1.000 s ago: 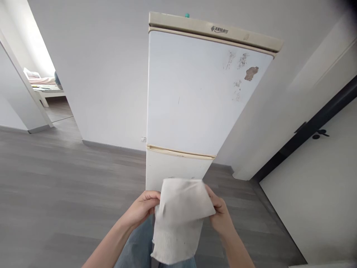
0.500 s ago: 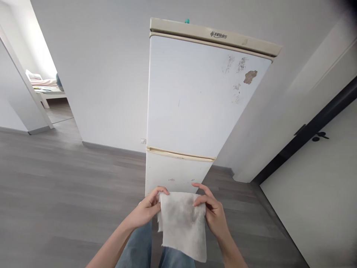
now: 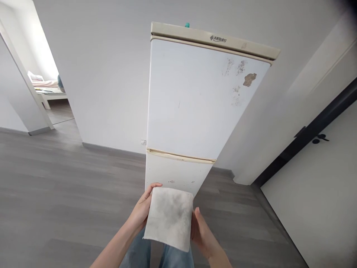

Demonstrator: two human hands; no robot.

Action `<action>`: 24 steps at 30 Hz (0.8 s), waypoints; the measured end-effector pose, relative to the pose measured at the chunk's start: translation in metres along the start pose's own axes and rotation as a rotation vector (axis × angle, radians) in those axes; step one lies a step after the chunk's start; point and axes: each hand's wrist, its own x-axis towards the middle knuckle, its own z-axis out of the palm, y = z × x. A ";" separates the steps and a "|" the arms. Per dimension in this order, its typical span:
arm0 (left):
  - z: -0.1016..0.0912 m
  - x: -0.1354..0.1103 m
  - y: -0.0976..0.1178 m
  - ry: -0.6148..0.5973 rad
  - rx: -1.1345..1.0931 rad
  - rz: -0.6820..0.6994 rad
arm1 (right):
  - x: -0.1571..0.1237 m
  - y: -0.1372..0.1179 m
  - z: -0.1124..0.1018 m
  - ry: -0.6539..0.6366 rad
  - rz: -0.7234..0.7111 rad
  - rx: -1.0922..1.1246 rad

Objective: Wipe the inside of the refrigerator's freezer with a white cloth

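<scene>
A pale grey-white cloth [image 3: 170, 217], folded into a rough square with dark smudges on its face, is held up before me. My left hand [image 3: 142, 206] is closed on its left edge, the index finger lying along the top corner and other fingers hidden behind. At the right edge is my right hand [image 3: 205, 234], open, its thumb raised apart from the cloth. Its other fingers are partly hidden at the cloth's edge. Beyond stands a white two-door refrigerator [image 3: 189, 100], both doors shut, with brown and dark marks at the upper right.
A teal object [image 3: 187, 25] shows on top of the refrigerator. On the right is a white door [image 3: 320, 193] with a black handle [image 3: 322, 137]. Grey wood-look floor [image 3: 83, 197] surrounds me. A doorway at left reveals a bed [image 3: 50, 89]. A wall socket [image 3: 143, 142] sits beside the refrigerator.
The cloth has been turned and folded smaller, moving slightly left. My right hand has gone from gripping its upper right corner to lower beside the right edge, thumb apart.
</scene>
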 end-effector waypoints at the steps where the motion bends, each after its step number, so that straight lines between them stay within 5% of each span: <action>1: 0.000 -0.001 -0.001 0.017 -0.046 -0.035 | 0.000 0.002 -0.001 -0.011 0.003 -0.022; 5: -0.002 -0.011 -0.010 -0.116 -0.328 -0.235 | 0.005 0.004 -0.004 0.058 -0.056 -0.163; 9: -0.012 -0.022 -0.028 -0.309 -0.360 -0.367 | 0.017 0.010 -0.009 0.217 -0.046 -0.170; 12: -0.020 -0.024 -0.035 -0.215 -0.140 -0.296 | 0.022 0.017 -0.014 0.274 -0.089 -0.199; 15: -0.025 -0.020 -0.032 -0.119 0.074 -0.209 | 0.024 0.023 -0.020 0.195 -0.180 -0.239; 18: -0.032 -0.014 -0.024 -0.217 0.268 -0.145 | 0.025 0.032 -0.029 0.070 -0.287 -0.314; 21: -0.048 -0.002 -0.015 -0.333 0.623 -0.039 | 0.029 0.048 -0.037 0.133 -0.349 -0.392; 24: -0.070 0.021 -0.001 -0.220 0.712 0.032 | 0.032 0.065 -0.035 0.206 -0.343 -0.427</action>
